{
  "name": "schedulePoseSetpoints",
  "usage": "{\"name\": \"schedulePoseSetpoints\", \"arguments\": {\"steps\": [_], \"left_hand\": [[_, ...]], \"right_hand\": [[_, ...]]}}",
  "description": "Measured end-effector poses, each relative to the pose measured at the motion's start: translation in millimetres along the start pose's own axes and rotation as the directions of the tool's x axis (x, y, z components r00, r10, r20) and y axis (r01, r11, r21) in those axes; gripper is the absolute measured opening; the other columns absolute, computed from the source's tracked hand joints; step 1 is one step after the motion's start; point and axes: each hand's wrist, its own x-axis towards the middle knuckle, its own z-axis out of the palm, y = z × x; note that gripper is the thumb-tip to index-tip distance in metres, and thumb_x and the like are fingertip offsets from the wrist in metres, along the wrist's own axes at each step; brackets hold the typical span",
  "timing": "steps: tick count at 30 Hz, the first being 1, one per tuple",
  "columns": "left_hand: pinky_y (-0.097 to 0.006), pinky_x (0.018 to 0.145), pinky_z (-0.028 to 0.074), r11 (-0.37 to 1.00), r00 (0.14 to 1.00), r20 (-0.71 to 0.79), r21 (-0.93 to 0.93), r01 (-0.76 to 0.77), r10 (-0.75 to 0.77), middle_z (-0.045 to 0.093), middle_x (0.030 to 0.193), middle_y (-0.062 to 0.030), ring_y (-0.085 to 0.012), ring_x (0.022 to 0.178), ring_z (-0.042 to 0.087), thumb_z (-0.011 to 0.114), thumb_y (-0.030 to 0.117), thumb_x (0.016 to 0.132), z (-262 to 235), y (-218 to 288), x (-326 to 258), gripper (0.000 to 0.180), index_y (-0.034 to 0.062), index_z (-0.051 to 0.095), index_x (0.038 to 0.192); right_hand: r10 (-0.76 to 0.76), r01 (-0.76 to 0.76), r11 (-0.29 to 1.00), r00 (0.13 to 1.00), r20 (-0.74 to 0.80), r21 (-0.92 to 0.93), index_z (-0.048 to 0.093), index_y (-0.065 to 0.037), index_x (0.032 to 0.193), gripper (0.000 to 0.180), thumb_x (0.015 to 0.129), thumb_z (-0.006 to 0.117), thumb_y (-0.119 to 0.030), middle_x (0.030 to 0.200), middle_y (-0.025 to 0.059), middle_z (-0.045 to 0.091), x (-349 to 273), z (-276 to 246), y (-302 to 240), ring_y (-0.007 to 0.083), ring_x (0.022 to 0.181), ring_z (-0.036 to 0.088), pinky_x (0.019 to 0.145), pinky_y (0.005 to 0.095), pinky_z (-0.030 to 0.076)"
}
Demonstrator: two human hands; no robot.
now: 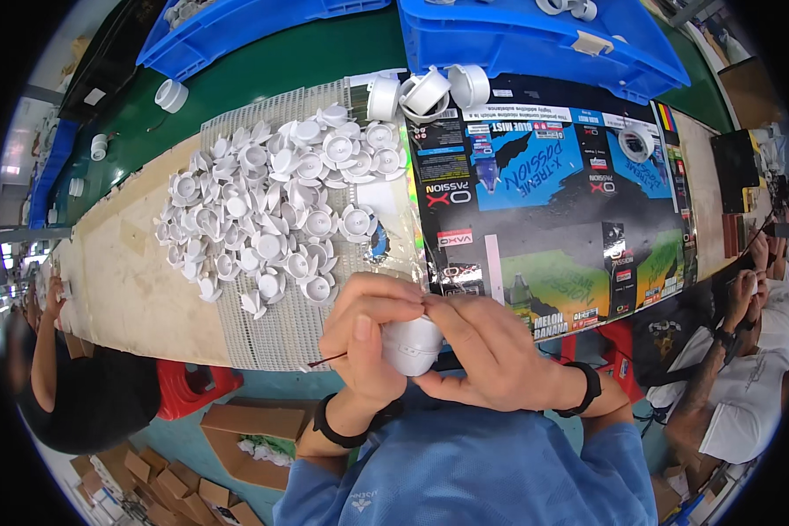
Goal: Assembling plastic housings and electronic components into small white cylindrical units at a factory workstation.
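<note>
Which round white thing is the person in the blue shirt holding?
The big rounded white piece, between the left hand and right hand. It's gripped by fingers from both sides; the finned white pieces lie heaped beyond the hands.

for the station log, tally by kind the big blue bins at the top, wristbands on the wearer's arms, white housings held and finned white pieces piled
Big blue bins: 2
Black wristbands: 2
White housing, in left hand and right hand: 1
Finned white pieces: too overlapped to count
Total counted: 5
</note>
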Motion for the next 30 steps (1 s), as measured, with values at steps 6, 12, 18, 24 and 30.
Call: {"name": "schedulePoseSetpoints", "arguments": {"steps": [6, 12, 18, 24, 30], "left_hand": [[-0.034, 0.070, 0.049, 0.998, 1.000, -0.001, -0.060, 0.016, -0.016, 0.062, 0.082, -0.0167, -0.0238, 0.073, 0.061, 0.038, 0.026, 0.096, 0.6, -5.9, -1.2, 0.044, -0.0044, 0.062, 0.076], [-0.035, 0.080, 0.053, 0.578, 0.673, 0.275, -0.356, 0.734, -0.687, 0.059, 0.104, -0.0143, -0.0239, 0.099, 0.059, 0.053, 0.035, 0.091, 0.9, 13.0, 13.7, 0.044, -0.0008, 0.048, 0.116], [-0.038, 0.081, 0.057, 0.052, 0.354, 0.595, -0.463, 0.885, -0.722, 0.061, 0.114, -0.0200, -0.0315, 0.093, 0.066, 0.041, 0.044, 0.097, -22.4, 3.0, 26.0, 0.056, -0.0026, 0.044, 0.128], [-0.035, 0.074, 0.059, 0.471, 0.626, 0.530, -0.412, 0.780, -0.572, 0.060, 0.113, -0.0204, -0.0307, 0.093, 0.066, 0.039, 0.042, 0.099, -44.1, 30.4, 105.3, 0.053, -0.0027, 0.045, 0.126], [-0.035, 0.086, 0.055, 0.695, 0.792, 0.240, -0.382, 0.608, -0.561, 0.055, 0.123, -0.0212, -0.0327, 0.104, 0.062, 0.053, 0.039, 0.094, -58.4, 45.5, 200.3, 0.061, -0.0076, 0.037, 0.130]], "right_hand": [[-0.026, 0.026, 1.000, 1.000, 0.000, 0.004, 0.055, 0.008, 0.109, 0.055, 0.069, 0.075, -0.024, 0.090, 0.0164, 0.058, 0.3, 0.9, 3.9, 0.0292, 0.074, 0.061, 0.066, 0.0360, 0.052], [0.049, -0.049, 0.999, 0.999, 0.000, -0.021, 0.054, 0.007, 0.108, 0.061, 0.071, 0.075, -0.037, 0.084, 0.0158, 0.058, 17.1, -11.4, 23.4, 0.0302, 0.071, 0.062, 0.062, 0.0370, 0.051], [0.079, -0.079, 0.996, 0.997, 0.016, 0.030, 0.054, 0.003, 0.114, 0.062, 0.072, 0.076, -0.037, 0.088, 0.0149, 0.059, 12.7, -29.4, 27.9, 0.0296, 0.075, 0.062, 0.064, 0.0384, 0.050], [0.185, -0.241, 0.874, 0.968, -0.169, -0.422, 0.054, 0.000, 0.118, 0.049, 0.078, 0.071, -0.023, 0.108, 0.0180, 0.058, -14.0, -85.5, 79.8, 0.0363, 0.099, 0.056, 0.083, 0.0429, 0.046], [0.114, -0.396, 0.280, 0.918, -0.379, -0.875, 0.050, -0.007, 0.128, 0.051, 0.082, 0.067, -0.022, 0.119, 0.0192, 0.055, -65.9, -162.5, 194.6, 0.0383, 0.106, 0.055, 0.087, 0.0438, 0.045]]}}
